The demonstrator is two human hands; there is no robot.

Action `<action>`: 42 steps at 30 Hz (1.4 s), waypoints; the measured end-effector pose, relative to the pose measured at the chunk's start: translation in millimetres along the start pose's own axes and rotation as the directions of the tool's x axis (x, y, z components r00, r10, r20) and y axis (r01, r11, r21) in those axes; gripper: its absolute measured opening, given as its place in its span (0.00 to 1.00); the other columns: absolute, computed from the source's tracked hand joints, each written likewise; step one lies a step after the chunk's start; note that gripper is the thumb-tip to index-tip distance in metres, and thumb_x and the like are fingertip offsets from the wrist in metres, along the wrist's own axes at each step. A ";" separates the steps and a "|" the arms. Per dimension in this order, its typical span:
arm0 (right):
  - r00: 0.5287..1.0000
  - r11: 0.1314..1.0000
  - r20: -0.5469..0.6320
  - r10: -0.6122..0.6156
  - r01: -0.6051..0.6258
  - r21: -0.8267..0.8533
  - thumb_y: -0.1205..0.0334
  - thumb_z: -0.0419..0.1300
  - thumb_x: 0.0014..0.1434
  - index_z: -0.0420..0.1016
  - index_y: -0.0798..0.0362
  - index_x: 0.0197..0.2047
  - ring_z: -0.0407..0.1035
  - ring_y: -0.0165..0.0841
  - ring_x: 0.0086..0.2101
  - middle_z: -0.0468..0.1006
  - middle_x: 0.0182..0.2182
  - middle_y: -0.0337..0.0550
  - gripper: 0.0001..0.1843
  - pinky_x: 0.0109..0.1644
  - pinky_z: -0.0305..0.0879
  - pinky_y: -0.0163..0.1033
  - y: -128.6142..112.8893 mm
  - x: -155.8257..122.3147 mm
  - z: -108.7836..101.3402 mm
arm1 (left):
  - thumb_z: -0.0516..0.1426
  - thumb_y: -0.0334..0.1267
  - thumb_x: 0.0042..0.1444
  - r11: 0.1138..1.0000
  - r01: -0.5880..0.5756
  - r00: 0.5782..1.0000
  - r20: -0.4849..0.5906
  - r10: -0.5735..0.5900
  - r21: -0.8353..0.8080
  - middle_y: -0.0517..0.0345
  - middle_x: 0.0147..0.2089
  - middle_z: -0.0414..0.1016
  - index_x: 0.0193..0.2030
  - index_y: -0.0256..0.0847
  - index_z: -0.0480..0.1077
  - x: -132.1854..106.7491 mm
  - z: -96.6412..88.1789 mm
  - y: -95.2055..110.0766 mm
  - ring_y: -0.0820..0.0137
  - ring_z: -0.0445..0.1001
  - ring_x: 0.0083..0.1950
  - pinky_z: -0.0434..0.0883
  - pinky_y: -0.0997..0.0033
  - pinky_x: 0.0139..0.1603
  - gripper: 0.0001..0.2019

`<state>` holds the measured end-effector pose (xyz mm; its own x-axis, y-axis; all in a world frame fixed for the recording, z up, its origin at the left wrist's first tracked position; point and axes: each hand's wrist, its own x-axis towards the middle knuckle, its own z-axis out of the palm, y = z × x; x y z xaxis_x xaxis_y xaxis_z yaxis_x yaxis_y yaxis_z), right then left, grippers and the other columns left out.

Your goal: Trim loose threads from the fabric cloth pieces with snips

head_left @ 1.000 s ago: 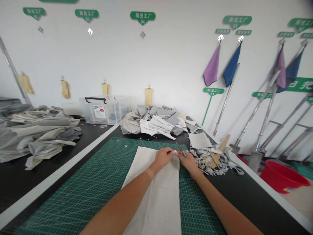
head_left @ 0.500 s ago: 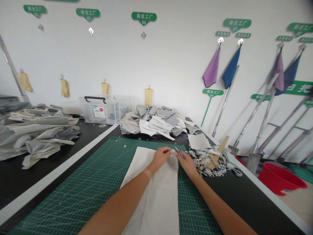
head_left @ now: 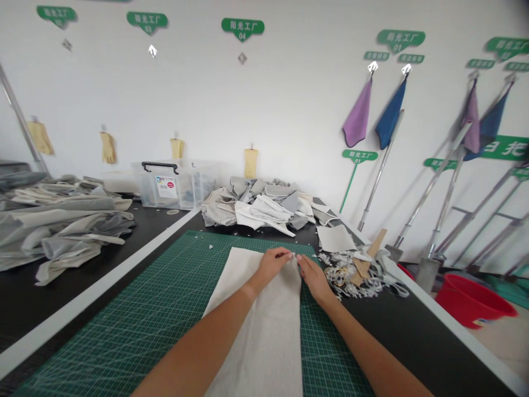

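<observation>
The cloth (head_left: 256, 331) lay flat on the cutting mat (head_left: 173, 309), a single pale panel, soft and light (limp stuff, best taken by an edge). The left hand (head_left: 270, 266) and right hand (head_left: 314, 279) rested at its top edge, fingers curled, tips almost meeting; whether they pinched it, I could not tell. The mat sat on the table (head_left: 413, 331), with two fabric heaps (head_left: 61, 220) beyond it, one pile of scraps (head_left: 351, 273) to the right, one clear bin (head_left: 176, 184), four yellow gloves (head_left: 250, 163) hanging farther back, and one red basin (head_left: 475, 300) low at right.
</observation>
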<state>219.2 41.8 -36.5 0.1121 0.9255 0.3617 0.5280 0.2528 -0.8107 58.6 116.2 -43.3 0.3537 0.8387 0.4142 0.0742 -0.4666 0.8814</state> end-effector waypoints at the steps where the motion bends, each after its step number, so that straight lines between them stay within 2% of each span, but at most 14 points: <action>1: 1.000 1.000 -0.003 -0.005 0.005 -0.020 0.37 0.45 0.67 0.64 0.49 0.29 0.63 0.35 0.27 0.69 0.24 0.39 0.26 0.32 0.56 0.38 0.0 -0.2 0.4 | 0.58 0.46 0.58 1.000 -0.002 1.000 0.000 0.002 -0.009 0.55 0.40 0.82 0.40 0.39 0.80 -0.3 -0.3 0.5 0.65 0.77 0.43 0.71 0.69 0.47 0.14; 7: 1.000 0.994 0.002 -0.023 0.024 -0.110 0.40 0.44 0.70 0.63 0.48 0.31 0.65 0.35 0.30 0.70 0.27 0.37 0.24 0.36 0.56 0.37 1.6 -1.0 1.7 | 0.59 0.44 0.58 0.999 -0.010 1.000 0.004 0.010 -0.045 0.53 0.40 0.82 0.40 0.38 0.80 -1.5 -0.6 1.4 0.65 0.77 0.43 0.71 0.69 0.47 0.13; 16: 0.998 0.992 0.061 -0.012 0.020 -0.127 0.39 0.47 0.69 0.67 0.47 0.35 0.66 0.34 0.31 0.70 0.28 0.34 0.22 0.36 0.56 0.35 4.1 -0.4 -0.7 | 0.58 0.42 0.58 0.999 -0.030 0.999 0.027 0.030 -0.021 0.54 0.40 0.81 0.40 0.38 0.80 1.5 -1.5 -4.3 0.65 0.77 0.43 0.70 0.69 0.47 0.11; 23: 0.997 0.993 0.063 -0.039 0.046 -0.112 0.41 0.47 0.70 0.66 0.48 0.34 0.65 0.34 0.30 0.68 0.27 0.34 0.22 0.35 0.55 0.35 4.1 -1.6 -1.7 | 0.58 0.43 0.58 0.999 -0.019 0.998 0.059 0.020 -0.032 0.53 0.40 0.82 0.40 0.38 0.80 3.1 -1.8 -8.8 0.64 0.77 0.44 0.71 0.68 0.48 0.12; 36: 0.994 0.985 0.083 -0.072 0.084 -0.153 0.41 0.46 0.70 0.66 0.48 0.35 0.67 0.34 0.29 0.69 0.26 0.34 0.21 0.34 0.55 0.35 0.8 -2.8 -3.4 | 0.59 0.42 0.57 0.999 -0.019 0.999 0.048 0.021 -0.044 0.52 0.40 0.83 0.40 0.38 0.81 -0.5 -3.5 -3.6 0.63 0.78 0.43 0.71 0.67 0.49 0.12; 42: 0.996 0.983 0.079 -0.046 0.059 -0.176 0.41 0.47 0.70 0.66 0.47 0.36 0.68 0.35 0.29 0.71 0.26 0.35 0.21 0.34 0.55 0.35 -4.4 -4.8 -3.6 | 0.58 0.42 0.58 0.999 -0.030 0.998 0.049 0.031 -0.037 0.52 0.41 0.83 0.41 0.38 0.81 -1.0 -3.9 -4.2 0.63 0.78 0.44 0.72 0.66 0.49 0.13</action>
<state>219.4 35.2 -33.1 0.0210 0.9323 0.3610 0.6736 0.2536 -0.6942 54.3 118.3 -46.5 0.4008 0.8089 0.4301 0.0296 -0.4806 0.8764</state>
